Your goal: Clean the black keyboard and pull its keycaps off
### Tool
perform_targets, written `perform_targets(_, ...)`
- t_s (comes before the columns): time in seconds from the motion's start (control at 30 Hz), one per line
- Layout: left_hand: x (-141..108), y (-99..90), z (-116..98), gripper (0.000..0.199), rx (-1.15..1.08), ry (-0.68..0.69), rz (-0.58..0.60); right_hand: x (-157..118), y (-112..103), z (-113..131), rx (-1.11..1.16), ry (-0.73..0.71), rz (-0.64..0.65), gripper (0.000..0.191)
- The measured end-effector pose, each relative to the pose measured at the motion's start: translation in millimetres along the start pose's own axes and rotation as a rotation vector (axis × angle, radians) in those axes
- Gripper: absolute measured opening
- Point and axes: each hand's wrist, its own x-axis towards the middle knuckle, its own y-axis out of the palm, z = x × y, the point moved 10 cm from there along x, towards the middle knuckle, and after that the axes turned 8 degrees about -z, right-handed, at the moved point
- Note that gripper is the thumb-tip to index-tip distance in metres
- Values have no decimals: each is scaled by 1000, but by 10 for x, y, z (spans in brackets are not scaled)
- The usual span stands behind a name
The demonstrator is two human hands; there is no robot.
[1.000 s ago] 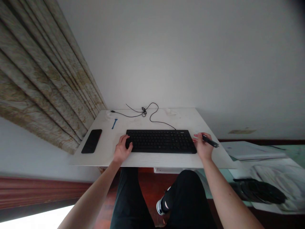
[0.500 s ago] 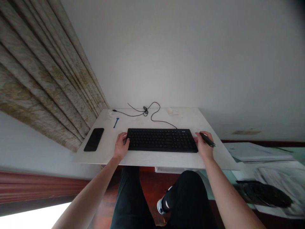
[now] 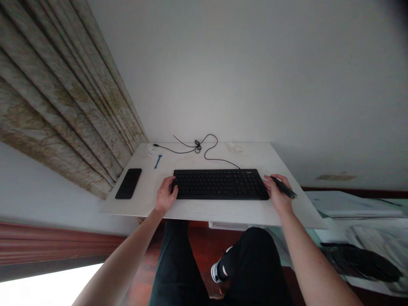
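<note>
A long black keyboard (image 3: pixel 220 184) lies on the white desk (image 3: pixel 204 208). My left hand (image 3: pixel 165 195) rests against its left end, fingers apart and touching the keys' edge. At the keyboard's right end sits my right hand (image 3: pixel 277 192), gripping a black pen (image 3: pixel 284 188) whose tip points away to the right. A thin black cable (image 3: pixel 197 148) loops and knots behind the keyboard, running to its back edge. Further left lie a black smartphone (image 3: pixel 128 183), face up, and a small blue plastic strip (image 3: pixel 158 161).
A patterned curtain (image 3: pixel 63 106) hangs along the desk's left side, and a white wall (image 3: pixel 242 76) stands behind it. Papers (image 3: pixel 347 205) and a dark bag (image 3: pixel 360 262) lie low to the right. My black-trousered legs (image 3: pixel 248 267) are below the desk.
The whole scene drifts slightly right and up in view, as the camera moves. Both hands stay at the keyboard's ends, and the pen stays in my right hand.
</note>
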Motion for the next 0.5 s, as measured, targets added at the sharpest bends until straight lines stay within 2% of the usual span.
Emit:
perform_targets(0.27, 3, -30, -76, 34, 36, 15, -19, 12, -37, 11, 17, 7, -66, 48)
perform_targets(0.5, 67, -59, 91, 31, -2, -79, -63, 35, -53, -7, -45, -9, -86, 44)
